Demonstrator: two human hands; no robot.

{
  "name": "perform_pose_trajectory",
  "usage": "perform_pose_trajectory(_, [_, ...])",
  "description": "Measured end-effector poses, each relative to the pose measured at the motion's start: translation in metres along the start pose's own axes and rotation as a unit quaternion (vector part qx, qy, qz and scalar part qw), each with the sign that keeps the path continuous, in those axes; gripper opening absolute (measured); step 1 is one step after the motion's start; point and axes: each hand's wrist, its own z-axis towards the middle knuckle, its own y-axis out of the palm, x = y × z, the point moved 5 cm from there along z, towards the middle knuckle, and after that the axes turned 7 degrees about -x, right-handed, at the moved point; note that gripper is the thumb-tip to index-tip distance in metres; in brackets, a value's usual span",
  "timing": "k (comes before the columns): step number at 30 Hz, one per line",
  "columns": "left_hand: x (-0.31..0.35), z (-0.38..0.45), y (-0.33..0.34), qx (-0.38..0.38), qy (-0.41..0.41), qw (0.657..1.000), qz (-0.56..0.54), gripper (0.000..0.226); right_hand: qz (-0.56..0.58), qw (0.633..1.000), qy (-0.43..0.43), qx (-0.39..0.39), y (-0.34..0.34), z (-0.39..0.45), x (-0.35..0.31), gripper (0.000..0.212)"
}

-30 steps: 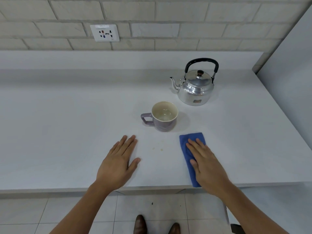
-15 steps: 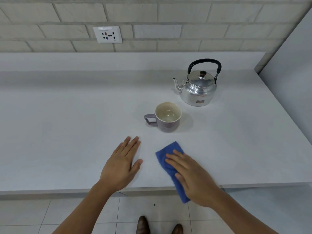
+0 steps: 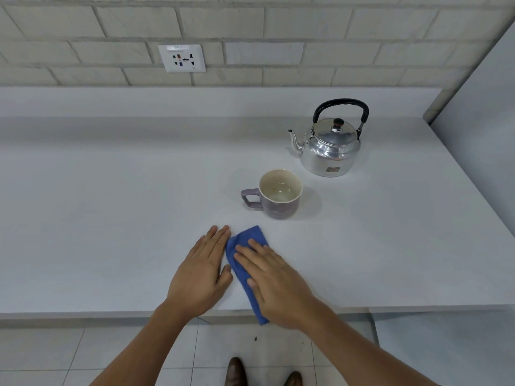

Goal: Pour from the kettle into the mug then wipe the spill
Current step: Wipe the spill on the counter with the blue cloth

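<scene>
A shiny metal kettle (image 3: pixel 330 147) with a black handle stands upright at the back right of the white counter (image 3: pixel 111 207). In front of it sits a purple mug (image 3: pixel 278 195), handle to the left, with a little liquid inside. A blue cloth (image 3: pixel 245 253) lies near the counter's front edge. My right hand (image 3: pixel 274 284) presses flat on the cloth, covering most of it. My left hand (image 3: pixel 202 273) rests flat on the counter, fingers apart, touching the cloth's left edge.
A brick wall with a white power socket (image 3: pixel 182 57) runs behind the counter. A grey panel (image 3: pixel 479 140) borders the counter on the right. Below the front edge are floor tiles and two brown shoes (image 3: pixel 237 371).
My right hand has slid the blue cloth leftward across the counter until it meets my left hand. The left hand, mug and kettle have stayed in place.
</scene>
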Motion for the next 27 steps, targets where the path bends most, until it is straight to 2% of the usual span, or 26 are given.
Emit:
perform_pose_trajectory(2, [0.0,0.0,-0.001,-0.001,-0.001,1.0,0.001,0.072,-0.001,0.999,-0.028,-0.021,0.004,-0.023,0.006,0.055])
perform_pose_trajectory(4, [-0.001,0.0,-0.001,-0.006,-0.004,1.0,0.004,0.073,0.012,0.999,-0.021,-0.021,-0.001,-0.051,0.028,0.053])
perform_pose_trajectory(8, [0.001,0.0,-0.001,-0.007,-0.006,1.0,0.016,0.073,0.009,0.997,0.073,0.007,-0.025,-0.082,0.083,0.054])
perform_pose_trajectory(12, [0.002,0.0,-0.002,-0.007,-0.01,1.0,0.017,0.072,-0.02,0.993,0.115,0.008,-0.025,-0.05,0.076,0.058])
perform_pose_trajectory(17, [0.001,0.001,0.001,-0.01,-0.01,1.0,0.021,0.073,-0.024,0.998,0.052,-0.007,-0.013,-0.026,0.027,0.058])
perform_pose_trajectory(21, [0.0,0.0,0.002,-0.012,-0.013,0.999,0.027,0.072,0.01,0.999,-0.003,-0.042,-0.001,-0.051,0.025,0.055])
perform_pose_trajectory(25, [0.001,0.0,0.001,-0.013,-0.016,0.999,0.029,0.072,0.049,0.998,0.028,-0.026,-0.014,-0.088,0.07,0.054])
perform_pose_trajectory(27, [0.002,0.0,0.0,-0.014,-0.017,0.999,0.028,0.071,0.019,0.997,0.074,-0.004,-0.024,-0.096,0.095,0.057])
